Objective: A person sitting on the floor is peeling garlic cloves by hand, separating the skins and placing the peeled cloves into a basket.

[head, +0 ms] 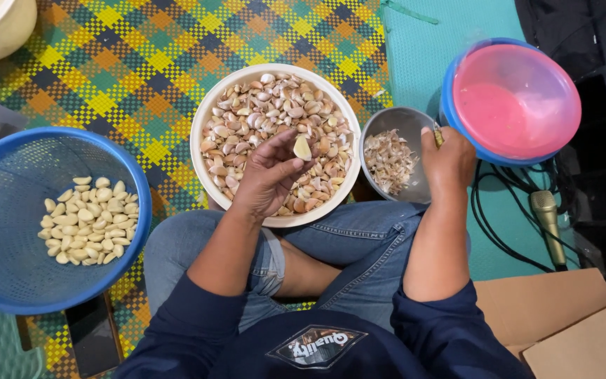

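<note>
1. The mat (142, 63), a plaid weave of yellow, green and orange, covers the floor; a teal mat (450, 77) lies beside it on the right. The person sits cross-legged in jeans (359, 245) with every container within reach.
2. The blue basket (8, 231) stands at the person's left. A modest heap of peeled cloves (89, 221) lies on its bottom, covering only a small part of it.
3. The white bowl (205, 119) sits straight ahead, touching the knees. It is nearly full of unpeeled cloves (261, 112), so by my judgement most of the peeling is left and only a lesser share is done.
4. A pink-lidded tub (517, 98) with a blue rim stands to the right, closed, partly overlapping the steel bowl.
5. The steel bowl (405, 123), between white bowl and tub, holds papery skins (387, 161), a small pile matching the small heap of peeled cloves.
6. Cardboard (562, 323) shows at lower right, a microphone (547, 210) and black cables near it.
7. The left hand (271, 172) hovers over the white bowl, fingers pinched together on one clove (302, 148), which looks pale and bare.
8. The right hand (447, 158) rests at the steel bowl's rim, closed around a small knife (438, 135), of which only a bit shows.
</note>
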